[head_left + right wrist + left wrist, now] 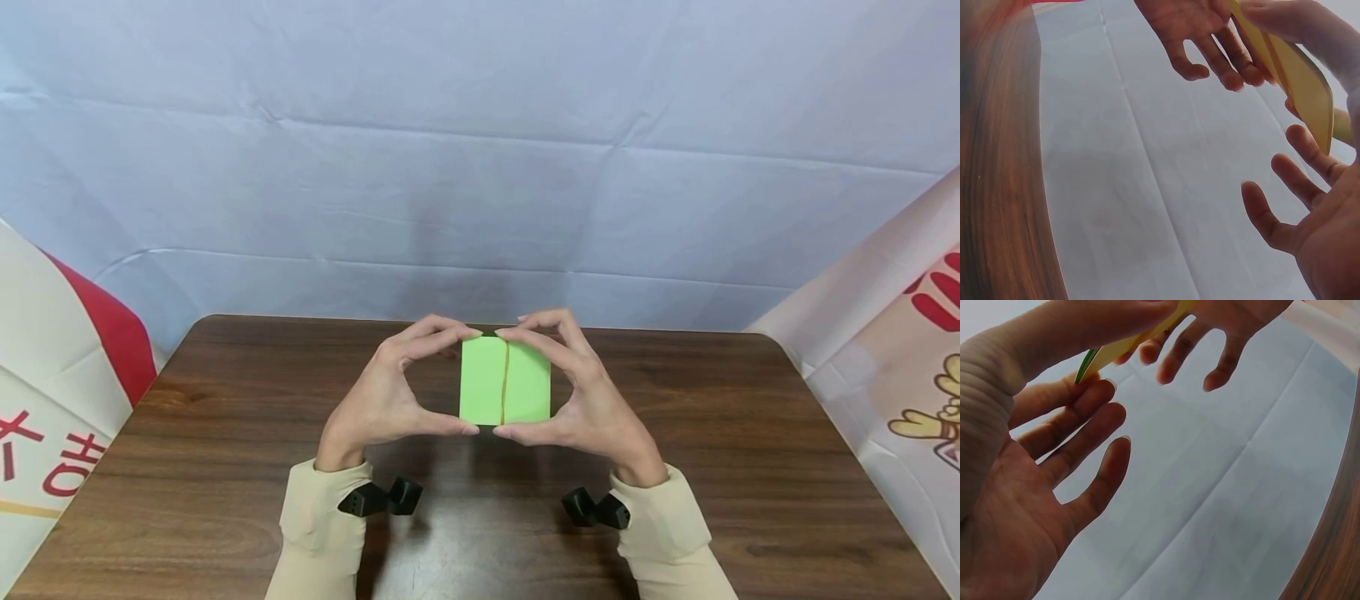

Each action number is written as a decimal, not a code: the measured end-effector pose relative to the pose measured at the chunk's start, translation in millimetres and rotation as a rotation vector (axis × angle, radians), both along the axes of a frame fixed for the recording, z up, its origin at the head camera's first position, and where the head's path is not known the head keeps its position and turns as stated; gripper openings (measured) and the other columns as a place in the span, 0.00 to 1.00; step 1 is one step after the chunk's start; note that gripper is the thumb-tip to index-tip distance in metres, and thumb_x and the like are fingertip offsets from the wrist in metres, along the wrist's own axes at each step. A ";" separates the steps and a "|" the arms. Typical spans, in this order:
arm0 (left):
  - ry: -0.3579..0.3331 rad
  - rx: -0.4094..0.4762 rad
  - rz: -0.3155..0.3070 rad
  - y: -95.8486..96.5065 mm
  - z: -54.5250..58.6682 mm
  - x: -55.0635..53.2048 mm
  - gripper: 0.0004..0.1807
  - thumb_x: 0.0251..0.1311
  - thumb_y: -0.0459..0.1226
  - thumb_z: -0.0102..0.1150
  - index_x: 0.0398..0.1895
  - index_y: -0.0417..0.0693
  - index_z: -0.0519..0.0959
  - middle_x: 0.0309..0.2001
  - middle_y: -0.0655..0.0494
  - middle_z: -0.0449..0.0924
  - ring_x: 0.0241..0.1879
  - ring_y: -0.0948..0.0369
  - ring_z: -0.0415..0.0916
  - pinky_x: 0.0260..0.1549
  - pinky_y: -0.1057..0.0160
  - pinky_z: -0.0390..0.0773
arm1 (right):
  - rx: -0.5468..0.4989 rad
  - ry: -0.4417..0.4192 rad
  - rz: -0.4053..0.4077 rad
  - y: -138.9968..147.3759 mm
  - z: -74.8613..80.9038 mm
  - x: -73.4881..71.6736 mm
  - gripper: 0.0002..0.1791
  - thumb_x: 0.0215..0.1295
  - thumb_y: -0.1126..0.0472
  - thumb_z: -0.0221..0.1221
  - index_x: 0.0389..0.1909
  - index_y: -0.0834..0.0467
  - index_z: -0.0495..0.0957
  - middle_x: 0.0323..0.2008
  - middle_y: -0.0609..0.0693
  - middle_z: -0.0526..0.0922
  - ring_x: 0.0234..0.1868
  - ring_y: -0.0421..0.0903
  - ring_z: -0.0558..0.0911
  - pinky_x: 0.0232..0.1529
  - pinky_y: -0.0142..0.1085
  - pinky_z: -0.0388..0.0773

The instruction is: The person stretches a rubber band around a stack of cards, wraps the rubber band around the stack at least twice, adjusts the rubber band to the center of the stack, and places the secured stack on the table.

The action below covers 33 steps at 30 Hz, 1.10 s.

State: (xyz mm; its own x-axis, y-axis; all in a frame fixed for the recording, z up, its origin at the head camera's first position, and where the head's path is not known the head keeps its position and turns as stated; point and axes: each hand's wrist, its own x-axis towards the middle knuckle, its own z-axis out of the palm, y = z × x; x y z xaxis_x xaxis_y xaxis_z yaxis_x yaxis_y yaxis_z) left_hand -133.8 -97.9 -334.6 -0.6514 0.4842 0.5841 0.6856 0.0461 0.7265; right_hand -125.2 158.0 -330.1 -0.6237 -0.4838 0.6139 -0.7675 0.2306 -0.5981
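A square stack of paper (482, 381), bright green on top with a thin tan rubber band (505, 381) round it, is held up between both hands over the table. My left hand (382, 398) pinches its left part, thumb at the near edge and index finger at the far edge. The right hand (598, 404) pinches it the same way further right, so the fingertips of both hands come close together. From the right wrist view the stack's underside (1313, 97) looks yellow. In the left wrist view the thumb hides much of the stack (1102, 357).
Beneath the hands lies a dark brown wooden table (225, 417) with rounded far corners. A pale, creased cloth (450, 167) hangs behind it. Printed banners flank both sides, the left banner (45, 383) with red lettering. Black wrist cameras sit at both cream sleeves (322, 533).
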 end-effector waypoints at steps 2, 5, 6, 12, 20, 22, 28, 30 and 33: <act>-0.005 -0.001 0.000 0.0 -0.1 0.2 0.46 0.30 0.33 0.89 0.63 0.45 0.80 0.55 0.57 0.78 0.53 0.56 0.75 0.51 0.57 0.78 | 0.000 -0.007 0.005 -0.1 -0.2 0.0 0.48 0.37 0.55 0.84 0.65 0.58 0.76 0.59 0.52 0.67 0.63 0.53 0.68 0.60 0.44 0.72; -0.010 -0.001 -0.003 -0.2 -0.4 0.2 0.47 0.30 0.33 0.88 0.63 0.45 0.79 0.56 0.56 0.78 0.53 0.56 0.75 0.52 0.57 0.78 | -0.002 -0.020 0.015 -0.5 -0.4 0.1 0.49 0.37 0.56 0.84 0.65 0.58 0.76 0.59 0.52 0.67 0.63 0.53 0.68 0.60 0.45 0.72; -0.011 -0.001 -0.004 -0.2 -0.4 0.1 0.47 0.30 0.33 0.88 0.63 0.45 0.79 0.56 0.57 0.77 0.54 0.56 0.75 0.52 0.57 0.78 | -0.004 -0.025 0.018 -0.6 -0.5 0.1 0.49 0.37 0.57 0.84 0.66 0.57 0.76 0.59 0.52 0.67 0.63 0.53 0.68 0.61 0.45 0.72; -0.006 -0.009 -0.011 0.3 0.1 -0.2 0.47 0.31 0.33 0.88 0.64 0.45 0.79 0.57 0.57 0.77 0.55 0.55 0.75 0.53 0.57 0.78 | 0.005 -0.042 0.023 -1.1 -0.9 0.9 0.49 0.36 0.59 0.84 0.66 0.56 0.76 0.60 0.51 0.66 0.64 0.53 0.67 0.61 0.47 0.72; 0.005 0.007 0.009 -0.7 -0.1 -1.3 0.47 0.30 0.32 0.88 0.63 0.44 0.79 0.56 0.56 0.78 0.55 0.55 0.76 0.51 0.57 0.78 | 0.032 -0.014 -0.037 0.6 -0.4 0.7 0.50 0.35 0.58 0.84 0.66 0.55 0.76 0.60 0.51 0.66 0.65 0.51 0.66 0.61 0.48 0.71; 0.006 0.005 0.017 -1.0 -0.4 -1.8 0.48 0.29 0.33 0.89 0.63 0.44 0.79 0.56 0.56 0.78 0.55 0.56 0.76 0.51 0.57 0.78 | 0.035 -0.008 -0.048 0.8 0.0 0.7 0.50 0.35 0.57 0.84 0.66 0.55 0.76 0.60 0.51 0.66 0.65 0.51 0.66 0.61 0.48 0.71; -0.011 -0.003 0.021 -1.5 -2.1 -2.5 0.48 0.30 0.33 0.88 0.64 0.45 0.78 0.57 0.57 0.77 0.56 0.56 0.75 0.52 0.56 0.78 | 0.060 -0.029 -0.053 2.6 1.5 1.4 0.53 0.35 0.58 0.85 0.69 0.54 0.73 0.60 0.50 0.66 0.64 0.49 0.68 0.61 0.48 0.72; -0.018 -0.009 0.028 -2.0 -2.6 -2.6 0.48 0.31 0.33 0.88 0.65 0.45 0.78 0.57 0.58 0.77 0.56 0.56 0.75 0.52 0.56 0.78 | 0.079 -0.043 -0.066 4.8 2.4 1.6 0.56 0.34 0.57 0.85 0.72 0.53 0.71 0.60 0.50 0.67 0.63 0.48 0.69 0.61 0.48 0.72; -0.020 -0.018 0.045 -3.5 -4.1 -3.4 0.48 0.33 0.34 0.88 0.66 0.45 0.77 0.58 0.58 0.77 0.56 0.57 0.75 0.53 0.57 0.78 | 0.113 -0.056 -0.104 10.2 4.2 1.3 0.60 0.33 0.55 0.86 0.74 0.50 0.68 0.61 0.49 0.68 0.64 0.47 0.69 0.62 0.49 0.70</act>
State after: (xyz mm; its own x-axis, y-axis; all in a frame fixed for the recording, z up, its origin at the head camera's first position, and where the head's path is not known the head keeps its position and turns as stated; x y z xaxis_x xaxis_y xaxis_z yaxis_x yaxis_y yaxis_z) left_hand -137.1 -101.3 -338.7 -0.6840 0.4646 0.5624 0.6683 0.0898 0.7385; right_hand -123.9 168.2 -325.9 -0.7060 -0.4784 0.5223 -0.7020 0.3752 -0.6053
